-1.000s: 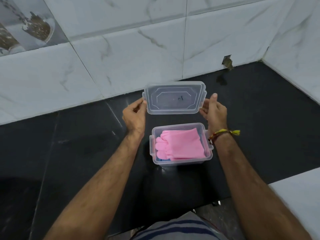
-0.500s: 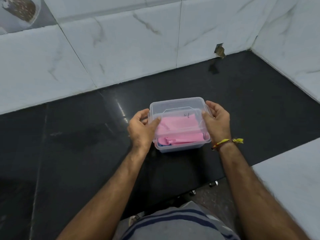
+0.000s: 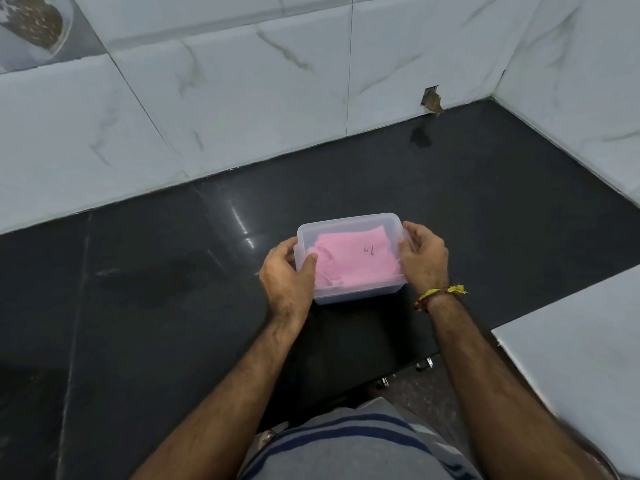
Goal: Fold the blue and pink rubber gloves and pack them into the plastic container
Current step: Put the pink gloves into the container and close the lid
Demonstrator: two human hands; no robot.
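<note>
Pink gloves (image 3: 349,263) lie folded inside the clear plastic container (image 3: 360,295), seen through its translucent lid (image 3: 346,225), which sits flat on top and carries a small dark mark near its middle. Whether the blue gloves are beneath cannot be told from here. The container rests on the black countertop (image 3: 485,209), a little right of the frame's centre.

Left hand (image 3: 287,275) is clamped on the container's left end, thumb pressed on the lid's top edge and fingers curled round the side. Right hand (image 3: 422,256) grips the right end the same way, fingers bent over the far corner and thumb against the lid's rim. A yellow thread band (image 3: 441,293) circles the right wrist.

Behind the counter, white marble-look wall tiles (image 3: 242,109) fill the upper frame, with a small broken hole (image 3: 430,98) at their base in the upper right. A pale slab (image 3: 571,341) shows at the right edge, and a grey striped garment (image 3: 353,445) at the bottom centre.
</note>
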